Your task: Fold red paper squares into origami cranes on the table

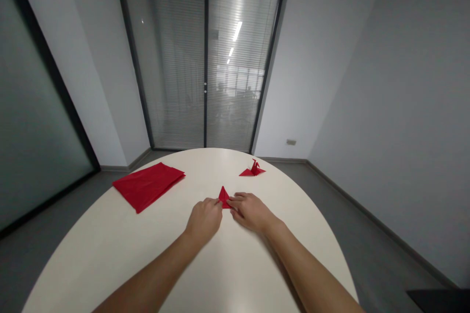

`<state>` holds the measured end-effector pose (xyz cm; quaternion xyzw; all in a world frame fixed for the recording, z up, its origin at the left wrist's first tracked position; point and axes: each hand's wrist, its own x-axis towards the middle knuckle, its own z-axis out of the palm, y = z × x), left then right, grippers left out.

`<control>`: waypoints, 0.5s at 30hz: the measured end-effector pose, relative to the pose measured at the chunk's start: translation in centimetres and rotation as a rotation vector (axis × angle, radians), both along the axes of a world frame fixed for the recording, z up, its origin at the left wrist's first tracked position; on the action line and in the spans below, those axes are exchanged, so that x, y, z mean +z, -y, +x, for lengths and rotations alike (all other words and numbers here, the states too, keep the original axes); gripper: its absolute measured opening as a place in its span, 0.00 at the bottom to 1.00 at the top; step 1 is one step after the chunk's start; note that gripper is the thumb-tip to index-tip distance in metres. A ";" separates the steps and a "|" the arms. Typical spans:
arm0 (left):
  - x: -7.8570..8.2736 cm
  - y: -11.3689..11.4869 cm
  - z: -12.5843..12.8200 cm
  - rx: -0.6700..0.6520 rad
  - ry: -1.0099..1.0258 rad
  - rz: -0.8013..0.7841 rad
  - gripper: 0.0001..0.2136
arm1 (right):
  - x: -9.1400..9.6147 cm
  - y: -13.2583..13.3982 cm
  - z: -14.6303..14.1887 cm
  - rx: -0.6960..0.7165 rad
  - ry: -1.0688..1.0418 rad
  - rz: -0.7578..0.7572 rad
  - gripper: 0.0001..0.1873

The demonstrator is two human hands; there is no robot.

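Note:
A small piece of folded red paper (223, 196), pointed at its far end, lies on the white table in front of me. My left hand (205, 216) is closed, with thumb and forefinger gripping the paper's left edge. From the right, my right hand (251, 211) holds the paper's other edge with its fingertips; the thumb is tucked low beside it. Fingers cover both lower sides of the paper. Just beyond my right hand stands a finished-looking red paper crane (254, 168) with its wings spread.
On the left of the round white table (176, 274) lies a stack of red paper sheets (149, 186). The table's curved edge drops to a grey floor. Beyond it is a glass partition with blinds (176, 68). A dark object (440, 300) shows at the lower right.

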<state>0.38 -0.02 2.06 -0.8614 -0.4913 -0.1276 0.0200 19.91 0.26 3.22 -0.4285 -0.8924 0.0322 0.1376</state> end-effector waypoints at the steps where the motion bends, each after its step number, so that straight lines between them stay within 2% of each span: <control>1: -0.1 0.0 0.1 0.010 -0.005 0.007 0.13 | 0.0 0.1 -0.1 -0.011 0.022 -0.001 0.18; 5: -0.2 0.1 0.3 0.008 -0.008 0.049 0.14 | -0.2 0.6 -1.0 -0.087 0.085 0.013 0.18; 11: 0.0 0.6 0.7 -0.086 0.019 0.006 0.17 | -0.8 0.9 -1.3 -0.068 0.083 -0.010 0.23; 15: -0.1 1.0 0.9 -0.062 0.012 -0.021 0.19 | -0.1 0.9 -1.7 -0.059 0.077 0.014 0.19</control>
